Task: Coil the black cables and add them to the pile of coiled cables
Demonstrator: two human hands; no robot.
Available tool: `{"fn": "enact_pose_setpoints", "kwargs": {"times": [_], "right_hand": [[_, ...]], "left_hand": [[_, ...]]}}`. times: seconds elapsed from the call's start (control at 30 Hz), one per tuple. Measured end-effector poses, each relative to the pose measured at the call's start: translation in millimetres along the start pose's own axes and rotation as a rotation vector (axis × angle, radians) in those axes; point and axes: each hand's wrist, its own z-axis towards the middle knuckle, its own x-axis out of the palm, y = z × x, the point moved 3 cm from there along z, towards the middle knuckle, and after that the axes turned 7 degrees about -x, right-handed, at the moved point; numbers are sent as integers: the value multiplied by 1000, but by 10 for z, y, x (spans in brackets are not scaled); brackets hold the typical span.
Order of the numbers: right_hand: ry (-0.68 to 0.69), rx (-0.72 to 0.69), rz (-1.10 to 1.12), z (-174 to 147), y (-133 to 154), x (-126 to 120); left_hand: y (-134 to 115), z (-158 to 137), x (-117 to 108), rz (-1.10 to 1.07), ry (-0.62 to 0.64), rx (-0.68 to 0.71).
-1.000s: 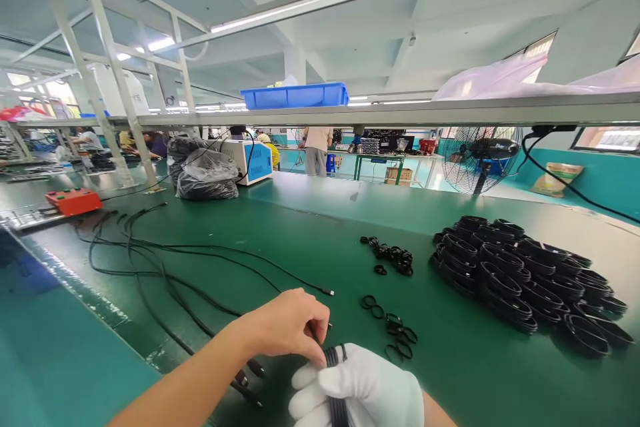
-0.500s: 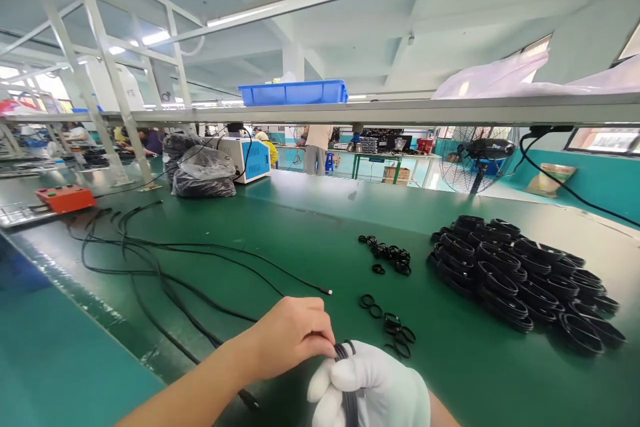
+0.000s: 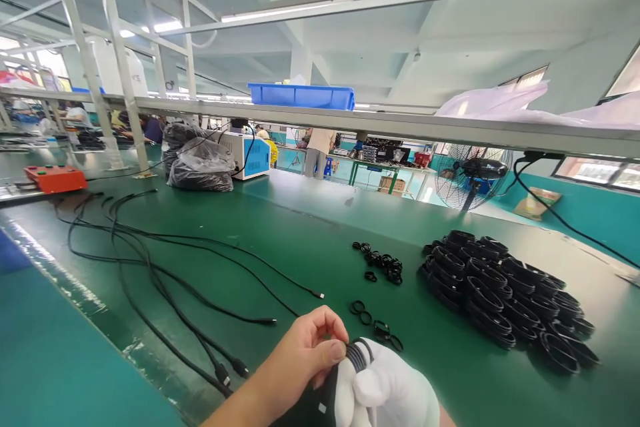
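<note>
A coiled black cable (image 3: pixel 358 355) sits in my right hand (image 3: pixel 395 383), which wears a white glove and has its fingers wrapped round the loops. My bare left hand (image 3: pixel 313 353) pinches at the top of the same coil with thumb and fingertips; the exact part under the thumb is hidden. Beyond my hands several small black rings (image 3: pixel 365 312) lie loose on the green table. Loose black cables (image 3: pixel 165 273) stretch over the table to the left, and a few of their plug ends lie near my left forearm.
To the right is a large pile of coiled black cables (image 3: pixel 493 287). A cluster of small black bands (image 3: pixel 383 260) lies nearer the middle. An orange button box (image 3: pixel 56 179), a bagged bundle (image 3: pixel 200 163) and a blue-white machine (image 3: pixel 255 155) stand farther back. A shelf (image 3: pixel 425 121) crosses above.
The view has turned slightly. My left hand has rolled over at the coil, its thumb now on top, and the coil's loops show more plainly. Both hands stay together at the coil.
</note>
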Motion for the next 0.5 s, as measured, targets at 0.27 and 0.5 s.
{"fn": "enact_pose_setpoints", "kwargs": {"times": [0.27,0.5], "right_hand": [[-72,9,-376,-107,273,-36],[-26,191,-599,-312,266,-75]], "left_hand": [[-145,-93,117,174,-53,24],[-295,-234,259,476,-194,30]]}}
